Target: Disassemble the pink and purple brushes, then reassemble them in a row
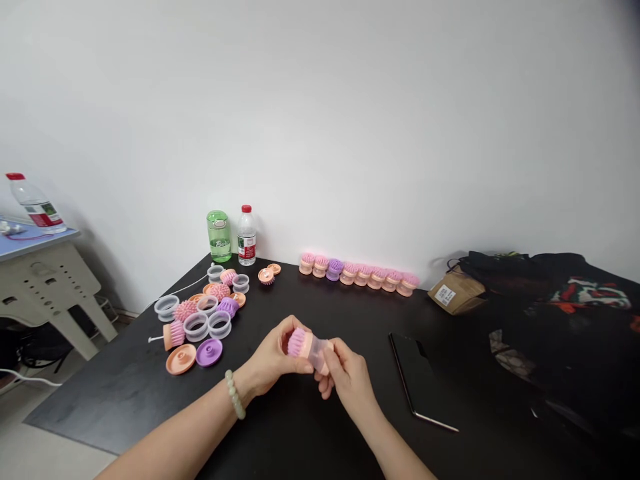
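Observation:
Both hands hold one pink bristle brush [311,349] with a clear middle section, tilted above the black table [300,427]. My left hand [276,355] wraps round its bristle end, and a bead bracelet circles that wrist. The fingers of my right hand [347,375] close on its peach base end. To the left lie loose parts: clear rings [195,326], pink and purple bristle heads [229,307], a peach disc [181,359] and a purple disc [209,353]. A row of brushes [379,277], mostly pink with one purple [335,269], stands along the wall.
A green bottle [219,237] and a water bottle [247,237] stand at the back left. On the right are a black phone [423,377], a brown paper bag [457,292] and dark fabric [560,333]. Another table [37,243] is at far left.

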The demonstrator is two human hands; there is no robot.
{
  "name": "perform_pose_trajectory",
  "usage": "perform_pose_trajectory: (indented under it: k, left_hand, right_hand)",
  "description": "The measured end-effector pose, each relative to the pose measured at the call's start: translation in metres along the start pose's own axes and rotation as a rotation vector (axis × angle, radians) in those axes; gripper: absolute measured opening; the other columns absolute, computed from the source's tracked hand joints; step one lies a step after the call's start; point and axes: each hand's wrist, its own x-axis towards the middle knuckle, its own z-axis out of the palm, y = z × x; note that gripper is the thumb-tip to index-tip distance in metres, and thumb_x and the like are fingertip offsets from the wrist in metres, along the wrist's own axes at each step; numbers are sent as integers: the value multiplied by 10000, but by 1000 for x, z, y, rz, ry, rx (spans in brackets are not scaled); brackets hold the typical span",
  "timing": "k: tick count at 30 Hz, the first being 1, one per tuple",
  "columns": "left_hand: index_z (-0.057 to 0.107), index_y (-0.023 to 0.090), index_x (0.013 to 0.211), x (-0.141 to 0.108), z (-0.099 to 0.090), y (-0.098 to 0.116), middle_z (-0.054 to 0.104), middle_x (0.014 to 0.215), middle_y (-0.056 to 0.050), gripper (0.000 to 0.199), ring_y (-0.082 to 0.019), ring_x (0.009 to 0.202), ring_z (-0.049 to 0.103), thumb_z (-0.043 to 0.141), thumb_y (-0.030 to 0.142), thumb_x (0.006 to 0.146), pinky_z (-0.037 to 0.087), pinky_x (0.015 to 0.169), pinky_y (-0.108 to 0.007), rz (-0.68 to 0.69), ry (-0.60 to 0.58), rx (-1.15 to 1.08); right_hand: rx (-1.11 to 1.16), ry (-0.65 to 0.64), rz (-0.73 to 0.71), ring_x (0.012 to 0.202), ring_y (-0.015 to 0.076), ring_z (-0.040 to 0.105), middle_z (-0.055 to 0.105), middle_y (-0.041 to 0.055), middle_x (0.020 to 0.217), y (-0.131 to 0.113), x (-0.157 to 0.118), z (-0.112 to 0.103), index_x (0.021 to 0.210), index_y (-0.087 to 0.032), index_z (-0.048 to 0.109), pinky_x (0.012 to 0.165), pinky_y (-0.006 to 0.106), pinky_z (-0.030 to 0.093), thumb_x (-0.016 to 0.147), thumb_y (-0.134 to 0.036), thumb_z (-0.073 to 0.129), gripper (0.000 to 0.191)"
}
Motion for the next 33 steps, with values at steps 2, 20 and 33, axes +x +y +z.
perform_pose_trajectory:
  k: [2, 20, 33]
  left_hand:
    - [584, 199, 961, 0, -3, -1, 610, 861, 4, 541, -149, 755, 561, 936, 253, 554, 427, 690, -256, 57, -15, 93]
    - [540, 286, 1270, -3, 2, 2, 546, 1084, -37, 717, -202, 921, 560, 875, 423, 651, 462, 796, -306, 116, 52, 139]
    - [680, 213, 956, 0, -3, 2, 574, 1145, -65, 417, -242, 1002, 566, 902, 266, 606, 451, 845, -313, 222, 94, 317]
  right_hand:
    - [178, -54, 181, 311, 112, 533, 615, -4, 482, 0, 1, 3, 716, -184, 557, 285, 190, 412, 861, -721, 458, 565]
    - [434, -58, 140, 465, 96, 549, 608, -11, 604, -1, 5, 2, 812, -150, 638, 399, 189, 470, 824, -611, 648, 461]
    - [199, -8, -84, 555, 124, 619, 652, -2, 803, 2, 5, -1, 1098, -200, 629, 590, 285, 559, 877, -429, 627, 319]
